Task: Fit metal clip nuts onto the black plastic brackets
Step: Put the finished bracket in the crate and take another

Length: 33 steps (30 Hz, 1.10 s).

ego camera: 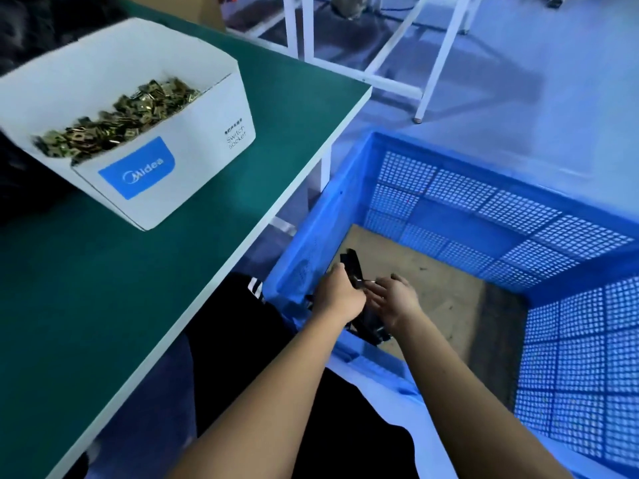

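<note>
Over the blue crate (pixel 345 216), the left hand (pixel 340 295) grips a black plastic bracket (pixel 352 262) while the right hand (pixel 397 295), fingers loosely spread, steadies it; a half-seated clip nut may drop in.

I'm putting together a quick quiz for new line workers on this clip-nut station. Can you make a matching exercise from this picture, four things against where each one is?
Things:
1. clip nuts
2. white box
3. black bracket
4. blue crate

Places:
A. on the floor to the right of the table
B. held between both hands, over the crate
C. on the green table top
D. heaped inside the white box

Pairs: 1-D, 2-C, 3-B, 4-A. The left hand grips the bracket; the right hand is at its side, over the crate's brown floor.
</note>
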Each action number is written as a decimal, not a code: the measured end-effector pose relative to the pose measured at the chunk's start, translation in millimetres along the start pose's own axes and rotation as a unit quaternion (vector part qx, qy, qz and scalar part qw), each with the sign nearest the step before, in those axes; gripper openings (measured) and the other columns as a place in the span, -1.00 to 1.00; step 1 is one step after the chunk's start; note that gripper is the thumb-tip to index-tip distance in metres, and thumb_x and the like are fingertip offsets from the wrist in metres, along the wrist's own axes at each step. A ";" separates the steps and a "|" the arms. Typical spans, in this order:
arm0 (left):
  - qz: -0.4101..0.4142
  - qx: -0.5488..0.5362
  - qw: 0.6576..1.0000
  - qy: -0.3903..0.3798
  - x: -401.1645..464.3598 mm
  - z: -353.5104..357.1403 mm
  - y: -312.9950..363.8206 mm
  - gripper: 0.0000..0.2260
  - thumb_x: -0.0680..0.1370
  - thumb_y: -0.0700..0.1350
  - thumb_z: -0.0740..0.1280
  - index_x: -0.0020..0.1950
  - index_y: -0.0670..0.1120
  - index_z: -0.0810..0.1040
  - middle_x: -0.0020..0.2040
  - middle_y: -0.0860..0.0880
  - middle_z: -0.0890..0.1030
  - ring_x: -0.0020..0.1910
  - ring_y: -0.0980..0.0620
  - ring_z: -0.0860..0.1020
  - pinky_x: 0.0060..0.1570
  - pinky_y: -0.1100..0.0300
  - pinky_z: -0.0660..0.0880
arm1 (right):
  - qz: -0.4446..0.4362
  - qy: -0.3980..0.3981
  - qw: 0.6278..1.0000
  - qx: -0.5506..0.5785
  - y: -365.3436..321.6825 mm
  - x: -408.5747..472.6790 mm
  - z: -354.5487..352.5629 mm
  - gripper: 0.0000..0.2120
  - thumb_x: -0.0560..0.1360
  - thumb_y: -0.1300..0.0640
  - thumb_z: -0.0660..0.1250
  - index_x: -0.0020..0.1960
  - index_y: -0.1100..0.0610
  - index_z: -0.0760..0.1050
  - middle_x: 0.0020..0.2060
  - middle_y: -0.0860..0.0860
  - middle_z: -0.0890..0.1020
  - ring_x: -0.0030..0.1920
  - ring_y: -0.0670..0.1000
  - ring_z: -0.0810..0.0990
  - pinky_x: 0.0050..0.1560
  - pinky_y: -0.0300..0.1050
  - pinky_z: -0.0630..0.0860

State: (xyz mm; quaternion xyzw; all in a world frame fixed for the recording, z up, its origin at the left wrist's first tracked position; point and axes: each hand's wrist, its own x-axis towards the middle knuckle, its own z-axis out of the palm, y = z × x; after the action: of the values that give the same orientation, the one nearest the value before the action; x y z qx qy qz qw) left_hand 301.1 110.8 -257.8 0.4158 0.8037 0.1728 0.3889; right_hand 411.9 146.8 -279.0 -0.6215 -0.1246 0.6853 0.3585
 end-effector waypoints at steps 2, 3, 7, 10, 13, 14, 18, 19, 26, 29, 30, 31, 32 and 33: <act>0.028 0.007 0.999 0.039 -6.6 -21.5 13.4 -0.66 0.53 -0.13 0.40 0.30 -0.08 0.51 0.21 -0.12 0.63 0.23 -0.20 0.58 0.18 -0.02 0.55 | -0.033 0.015 0.999 -0.020 -7.4 -9.1 13.4 -0.52 0.63 0.42 0.19 0.49 0.13 0.26 -0.25 0.19 0.52 -0.39 0.06 0.44 -0.40 -0.14 0.35; 0.058 -0.016 0.997 0.056 -13.9 -35.0 24.3 -0.69 0.55 -0.15 0.39 0.29 -0.08 0.55 0.21 -0.08 0.65 0.22 -0.14 0.60 0.22 0.00 0.54 | -0.064 0.023 0.997 -0.035 -13.8 -15.5 20.4 -0.61 0.60 0.44 0.21 0.39 0.20 0.36 -0.29 0.17 0.52 -0.42 0.04 0.43 -0.45 -0.17 0.34; 0.308 -0.120 0.931 0.155 -60.8 -106.7 75.3 -0.84 0.55 -0.25 0.38 0.09 -0.08 0.65 0.03 0.04 0.70 0.01 0.07 0.66 0.11 0.07 0.59 | -0.284 0.040 0.950 -0.125 -56.2 -59.1 57.3 -0.86 0.52 0.28 0.39 0.06 0.27 0.60 -0.21 0.15 0.69 -0.31 -0.02 0.61 -0.23 -0.05 0.57; 0.471 -0.153 0.825 0.271 -101.6 -171.2 91.3 -0.90 0.51 -0.28 0.37 -0.04 -0.13 0.64 -0.11 0.04 0.67 -0.13 0.06 0.63 -0.10 0.12 0.58 | -0.479 -0.006 0.866 -0.144 -87.4 -111.1 95.8 -0.91 0.51 0.15 0.35 -0.05 0.16 0.60 -0.21 0.08 0.67 -0.22 -0.04 0.57 -0.13 -0.01 0.52; 0.470 -0.204 0.775 0.370 -131.4 -231.4 68.9 -0.90 0.52 -0.33 0.37 -0.06 -0.18 0.64 -0.17 0.03 0.66 -0.24 0.09 0.59 -0.26 0.23 0.52 | -0.605 -0.073 0.781 -0.139 -94.8 -171.6 144.4 -0.86 0.54 0.22 0.31 -0.05 -0.01 0.56 -0.28 -0.04 0.64 -0.28 -0.06 0.61 -0.20 0.01 0.57; 0.444 -0.217 0.765 0.413 -139.2 -250.5 53.4 -0.89 0.52 -0.34 0.37 -0.06 -0.17 0.65 -0.17 0.04 0.67 -0.27 0.11 0.58 -0.28 0.25 0.49 | -0.628 -0.110 0.758 -0.141 -88.7 -192.6 163.2 -0.83 0.54 0.22 0.30 -0.03 -0.05 0.55 -0.27 -0.03 0.65 -0.28 0.02 0.64 -0.21 0.08 0.59; 0.301 -0.224 0.704 0.603 -157.2 -305.1 -22.4 -0.91 0.51 -0.28 0.36 -0.09 -0.12 0.63 -0.21 0.09 0.64 -0.27 0.12 0.58 -0.23 0.25 0.49 | -0.695 -0.247 0.659 -0.145 -43.7 -261.8 228.0 -0.80 0.56 0.25 0.31 0.00 -0.05 0.54 -0.22 -0.09 0.65 -0.25 0.02 0.66 -0.22 0.04 0.60; 0.246 -0.207 0.702 0.636 -160.6 -316.6 -44.3 -0.93 0.51 -0.24 0.35 -0.09 -0.09 0.61 -0.21 0.10 0.63 -0.25 0.11 0.58 -0.21 0.24 0.50 | -0.701 -0.280 0.638 -0.154 -27.6 -276.2 245.1 -0.83 0.56 0.26 0.31 0.00 0.00 0.55 -0.23 -0.10 0.64 -0.25 -0.02 0.64 -0.22 0.00 0.59; -0.063 -0.044 0.845 0.529 -154.6 -360.2 -149.7 -0.79 0.60 0.06 0.36 0.13 -0.04 0.59 0.06 -0.06 0.63 0.01 -0.10 0.57 -0.11 0.11 0.36 | -0.640 -0.315 0.534 -0.452 66.0 -295.7 333.8 -0.86 0.61 0.01 0.30 0.12 0.02 0.55 -0.05 -0.01 0.64 -0.04 0.05 0.60 -0.03 -0.02 0.50; -0.054 -0.045 0.860 0.506 -148.8 -364.7 -154.5 -0.79 0.60 0.06 0.31 -0.22 0.05 0.54 -0.28 0.05 0.57 -0.30 -0.02 0.52 -0.39 0.18 0.31 | -0.600 -0.303 0.590 -0.446 79.0 -285.6 348.4 -0.81 0.63 -0.07 0.26 0.01 0.00 0.58 -0.13 -0.06 0.66 -0.08 0.03 0.61 -0.09 -0.07 0.46; -0.048 -0.039 0.858 0.510 -147.9 -365.1 -155.0 -0.74 0.60 0.04 0.30 -0.28 0.04 0.47 -0.34 0.06 0.51 -0.35 0.02 0.47 -0.44 0.22 0.24 | -0.591 -0.308 0.605 -0.436 80.1 -283.2 351.8 -0.80 0.62 -0.07 0.28 -0.02 0.00 0.60 -0.18 -0.10 0.66 -0.12 -0.02 0.61 -0.11 -0.12 0.45; -0.032 -0.043 0.857 0.512 -147.0 -365.4 -155.8 -0.74 0.60 0.00 0.30 -0.29 0.04 0.45 -0.34 0.06 0.50 -0.36 0.03 0.47 -0.44 0.25 0.22 | -0.583 -0.317 0.614 -0.427 79.8 -282.3 355.0 -0.82 0.61 -0.06 0.32 -0.06 0.01 0.62 -0.21 -0.13 0.66 -0.15 -0.07 0.61 -0.14 -0.20 0.42; -0.008 -0.062 0.856 0.513 -145.9 -365.6 -157.7 -0.77 0.60 -0.05 0.31 -0.27 0.03 0.49 -0.32 0.06 0.54 -0.33 0.02 0.51 -0.42 0.27 0.26 | -0.579 -0.327 0.618 -0.420 78.1 -281.7 357.5 -0.85 0.58 -0.02 0.37 -0.09 0.01 0.65 -0.24 -0.15 0.66 -0.18 -0.12 0.60 -0.15 -0.27 0.42; 0.015 -0.100 0.852 0.513 -146.0 -365.7 -160.0 -0.82 0.60 -0.10 0.31 -0.20 0.00 0.58 -0.27 0.06 0.60 -0.26 0.03 0.57 -0.36 0.29 0.36 | -0.579 -0.333 0.620 -0.412 75.7 -280.8 359.4 -0.90 0.55 0.04 0.41 -0.11 0.01 0.67 -0.26 -0.17 0.65 -0.20 -0.14 0.60 -0.12 -0.31 0.46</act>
State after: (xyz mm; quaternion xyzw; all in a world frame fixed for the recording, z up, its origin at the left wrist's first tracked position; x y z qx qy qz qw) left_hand -14.1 -84.8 -50.5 0.2385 0.8612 0.4469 -0.0417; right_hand 39.8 10.2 -41.0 -0.2323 -0.8390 0.3729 0.3210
